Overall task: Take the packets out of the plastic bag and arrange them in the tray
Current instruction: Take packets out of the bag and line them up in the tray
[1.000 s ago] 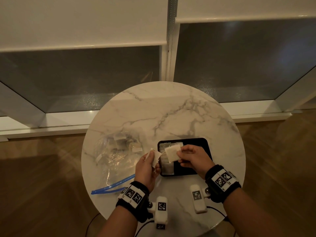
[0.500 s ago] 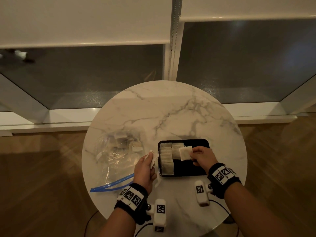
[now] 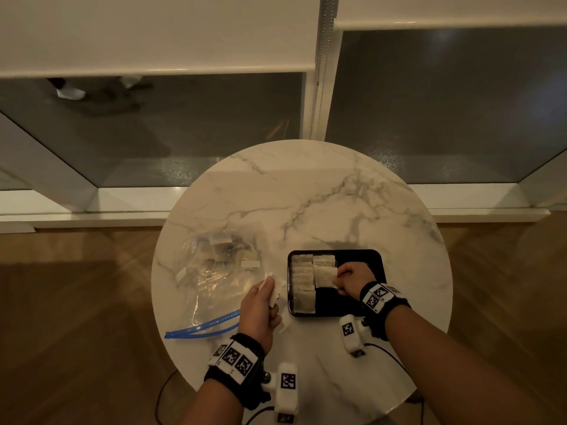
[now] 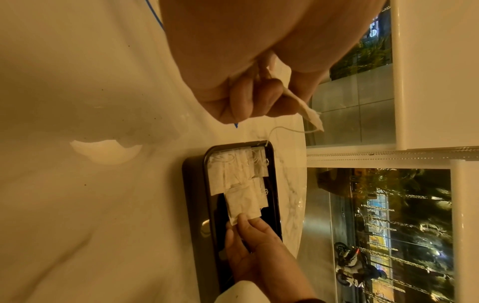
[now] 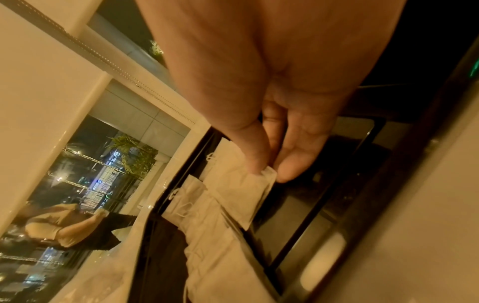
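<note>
A black tray sits on the round marble table, with several pale packets laid in a column along its left side and more beside them. My right hand is over the tray and pinches one packet by its edge, low over the second column; the right wrist view shows thumb and finger on that packet. Just left of the tray, my left hand grips another packet, whose string dangles in the left wrist view. The clear plastic bag lies left, with packets still inside.
The bag's blue zip strip trails toward the table's near left edge. The table stands before a window wall and over a wooden floor. The tray's right half is bare black.
My right hand has carried its packet from in front of the tray down into the second column. The left hand has stayed beside the tray with its packet.
</note>
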A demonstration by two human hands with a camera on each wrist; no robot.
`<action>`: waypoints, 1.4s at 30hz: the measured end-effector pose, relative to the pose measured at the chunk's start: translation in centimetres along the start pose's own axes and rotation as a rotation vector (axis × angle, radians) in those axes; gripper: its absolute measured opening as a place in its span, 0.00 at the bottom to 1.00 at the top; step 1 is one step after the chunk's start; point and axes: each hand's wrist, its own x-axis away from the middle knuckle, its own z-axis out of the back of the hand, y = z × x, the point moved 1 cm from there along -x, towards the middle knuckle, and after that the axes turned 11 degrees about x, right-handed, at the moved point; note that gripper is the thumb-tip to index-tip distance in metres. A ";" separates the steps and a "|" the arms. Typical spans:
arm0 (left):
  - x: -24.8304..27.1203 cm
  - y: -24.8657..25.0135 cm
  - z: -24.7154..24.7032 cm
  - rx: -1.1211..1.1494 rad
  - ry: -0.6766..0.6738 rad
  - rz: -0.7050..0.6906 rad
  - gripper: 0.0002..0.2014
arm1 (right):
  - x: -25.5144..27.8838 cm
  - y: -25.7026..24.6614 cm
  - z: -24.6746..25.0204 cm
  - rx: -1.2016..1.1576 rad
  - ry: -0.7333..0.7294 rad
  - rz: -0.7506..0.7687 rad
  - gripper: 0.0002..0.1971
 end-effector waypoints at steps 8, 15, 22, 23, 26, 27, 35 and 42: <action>0.0 0.2 0.2 0.005 0.007 -0.008 0.08 | -0.3 0.0 -0.2 0.104 -0.002 -0.021 0.08; 0.5 1.2 0.1 0.114 0.038 -0.076 0.08 | -0.8 0.1 -0.6 0.125 0.023 -0.026 0.10; 0.8 2.0 0.5 0.303 0.126 -0.123 0.06 | -1.1 0.4 -0.6 0.171 0.024 -0.012 0.10; 0.8 2.1 0.5 0.318 0.143 -0.124 0.06 | -1.1 0.4 -0.6 0.179 0.029 -0.012 0.10; 0.9 2.3 0.5 0.351 0.184 -0.134 0.06 | -1.0 0.3 -0.5 0.189 0.036 -0.015 0.10; 0.9 2.4 0.6 0.350 0.196 -0.135 0.05 | -1.0 0.2 -0.5 0.188 0.035 -0.011 0.10; 1.7 2.6 0.6 0.336 0.146 -0.114 0.07 | 0.6 -0.7 0.4 0.121 0.085 -0.078 0.04; 2.4 2.1 -0.3 0.188 -0.053 -0.184 0.07 | 8.1 -4.5 0.6 -0.164 -0.043 0.227 0.08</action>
